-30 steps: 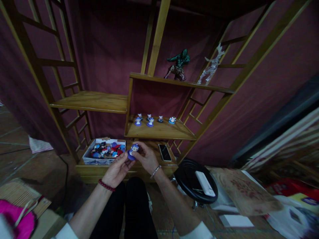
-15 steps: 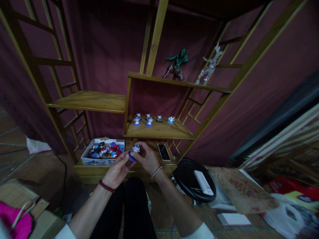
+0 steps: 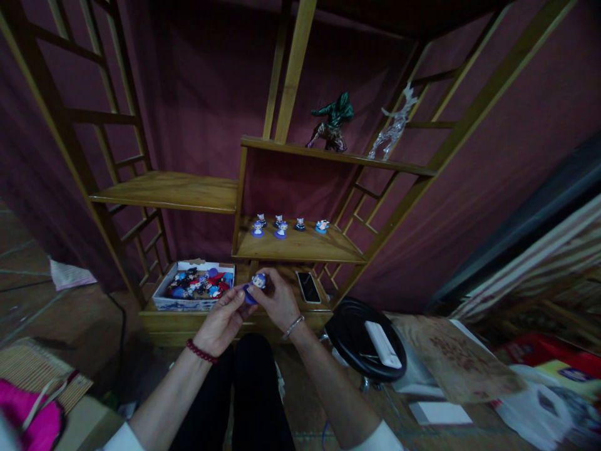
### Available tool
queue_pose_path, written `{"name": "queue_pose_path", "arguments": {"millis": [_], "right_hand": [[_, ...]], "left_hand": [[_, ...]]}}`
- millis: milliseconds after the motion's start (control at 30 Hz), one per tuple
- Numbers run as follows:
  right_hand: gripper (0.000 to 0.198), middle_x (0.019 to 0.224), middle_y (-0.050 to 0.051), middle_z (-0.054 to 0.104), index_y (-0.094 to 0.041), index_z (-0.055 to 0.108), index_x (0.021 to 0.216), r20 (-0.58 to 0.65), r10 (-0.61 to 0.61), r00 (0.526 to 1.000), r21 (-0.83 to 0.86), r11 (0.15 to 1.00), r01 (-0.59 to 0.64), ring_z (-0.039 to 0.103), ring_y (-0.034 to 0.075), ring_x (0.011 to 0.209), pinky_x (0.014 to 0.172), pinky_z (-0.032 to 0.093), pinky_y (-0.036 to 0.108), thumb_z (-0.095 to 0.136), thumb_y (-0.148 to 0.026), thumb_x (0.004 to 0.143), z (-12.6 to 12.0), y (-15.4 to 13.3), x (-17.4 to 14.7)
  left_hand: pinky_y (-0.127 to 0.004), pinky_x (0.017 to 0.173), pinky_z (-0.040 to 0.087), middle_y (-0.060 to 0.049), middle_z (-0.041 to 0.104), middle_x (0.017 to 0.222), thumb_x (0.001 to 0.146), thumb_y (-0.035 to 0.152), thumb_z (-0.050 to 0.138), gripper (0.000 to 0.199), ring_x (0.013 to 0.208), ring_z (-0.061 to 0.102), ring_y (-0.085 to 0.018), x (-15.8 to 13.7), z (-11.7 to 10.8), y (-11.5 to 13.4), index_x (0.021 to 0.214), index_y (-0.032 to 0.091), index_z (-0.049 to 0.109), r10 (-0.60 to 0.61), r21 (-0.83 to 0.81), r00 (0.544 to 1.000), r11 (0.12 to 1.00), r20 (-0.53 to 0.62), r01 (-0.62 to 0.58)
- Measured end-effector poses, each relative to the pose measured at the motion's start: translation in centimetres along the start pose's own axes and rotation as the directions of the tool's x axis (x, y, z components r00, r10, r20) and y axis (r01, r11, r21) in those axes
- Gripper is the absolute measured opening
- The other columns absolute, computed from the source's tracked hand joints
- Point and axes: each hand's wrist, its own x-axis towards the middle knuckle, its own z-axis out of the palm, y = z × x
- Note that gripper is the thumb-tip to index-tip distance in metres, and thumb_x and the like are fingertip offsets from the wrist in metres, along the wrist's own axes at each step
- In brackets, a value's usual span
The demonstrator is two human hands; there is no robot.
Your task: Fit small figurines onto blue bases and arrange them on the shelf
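Note:
Between my two hands is a small purple-and-white figurine [image 3: 258, 281] on a round purple base [image 3: 250, 297]. My left hand [image 3: 226, 319] pinches the base from the left. From the right, my right hand [image 3: 278, 302] has its thumb and fingers closed around the figurine's body. Just left of my hands, a cardboard box [image 3: 188, 304] holds a jumble of small figurines and coloured bases. On the shelf beyond them [image 3: 300, 249], several little figurines stand upright, among them a purple-based one [image 3: 281, 230] and a blue-based one [image 3: 322, 227].
A phone [image 3: 308, 287] lies on the low ledge right of my hands. Higher up stand a green crouching figure [image 3: 334, 122] and a clear deer figure [image 3: 394, 125]. A black round stool [image 3: 347, 338] carrying a white object [image 3: 383, 344] is at lower right.
My hands have stayed almost in place. The figurine in them has shifted very slightly to the right.

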Motion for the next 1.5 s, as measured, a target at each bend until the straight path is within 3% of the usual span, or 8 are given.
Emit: {"name": "queue_pose_path", "arguments": {"millis": [400, 700, 1233, 1500], "right_hand": [[0.028, 0.086, 0.0, 0.058, -0.021, 0.053, 0.098, 0.097, -0.089, 0.991, 0.09, 0.993, 0.08, 0.054, 0.014, 0.078, 0.072, 0.043, 0.026, 0.058, -0.029, 0.072, -0.6, 0.6, 0.1], [0.031, 0.09, 0.001, 0.06, -0.022, 0.055, 0.1, 0.137, -0.079, 0.987, 0.152, 0.987, 0.058, 0.055, 0.015, 0.081, 0.075, 0.044, 0.027, 0.06, -0.032, 0.07, -0.9, 0.9, 0.2], [0.03, 0.092, 0.0, 0.06, -0.023, 0.057, 0.099, 0.102, -0.082, 0.991, 0.164, 0.984, 0.065, 0.055, 0.014, 0.083, 0.076, 0.043, 0.027, 0.06, -0.029, 0.07, -1.3, 1.4, 0.1], [0.03, 0.09, 0.0, 0.06, -0.024, 0.057, 0.1, 0.145, -0.091, 0.985, 0.177, 0.982, 0.064, 0.055, 0.015, 0.083, 0.077, 0.043, 0.027, 0.06, -0.03, 0.07, -2.1, 1.6, 0.1]], "left_hand": [[-0.027, 0.072, 0.046, 0.0, 0.064, 0.076, 0.065, 0.014, 0.065, 0.007, 0.072, 0.057, -0.01, 0.0, -0.2, -0.5, 0.07, 0.015, 0.062, -0.022, -0.03, 0.999, 0.999, -0.044, 0.021], [-0.028, 0.075, 0.046, -0.001, 0.064, 0.077, 0.067, 0.014, 0.063, 0.004, 0.073, 0.058, -0.011, 0.2, -0.5, -0.8, 0.071, 0.014, 0.062, -0.031, -0.015, 0.999, 0.999, -0.028, 0.03], [-0.028, 0.081, 0.044, -0.002, 0.064, 0.083, 0.068, 0.014, 0.062, 0.008, 0.079, 0.058, -0.011, 0.6, -0.2, -1.5, 0.075, 0.014, 0.062, -0.045, -0.048, 0.999, 0.998, 0.005, 0.045], [-0.029, 0.081, 0.044, -0.004, 0.064, 0.086, 0.067, 0.014, 0.062, 0.009, 0.08, 0.058, -0.013, 0.6, 0.2, -1.7, 0.077, 0.013, 0.062, -0.067, -0.043, 0.998, 0.997, -0.01, 0.066]]}}
